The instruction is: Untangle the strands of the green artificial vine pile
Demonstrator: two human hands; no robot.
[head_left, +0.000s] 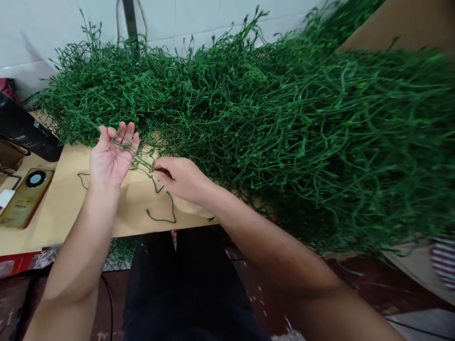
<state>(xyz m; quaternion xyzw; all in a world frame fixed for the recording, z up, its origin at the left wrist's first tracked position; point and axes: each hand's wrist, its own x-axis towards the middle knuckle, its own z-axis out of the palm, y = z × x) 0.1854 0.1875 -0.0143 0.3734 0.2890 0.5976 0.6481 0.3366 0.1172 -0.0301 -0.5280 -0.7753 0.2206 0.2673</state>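
My left hand is turned palm up, its fingers loosely spread, with the end of a thin green stem lying across them. Just right of it, my right hand pinches a few thin green stems between thumb and fingers. These run across the gap between both hands. Behind the hands spreads a large heap of similar green stems with small budded tips, artificial-looking. A loose green stem lies bent on the tan board below my right hand, and another loose stem lies partly behind my left wrist.
A black bottle lies slanted at the left, near a gold phone with a round camera. A brown cardboard sheet leans over the heap at upper right. White tiled wall stands behind. Striped cloth shows at far right.
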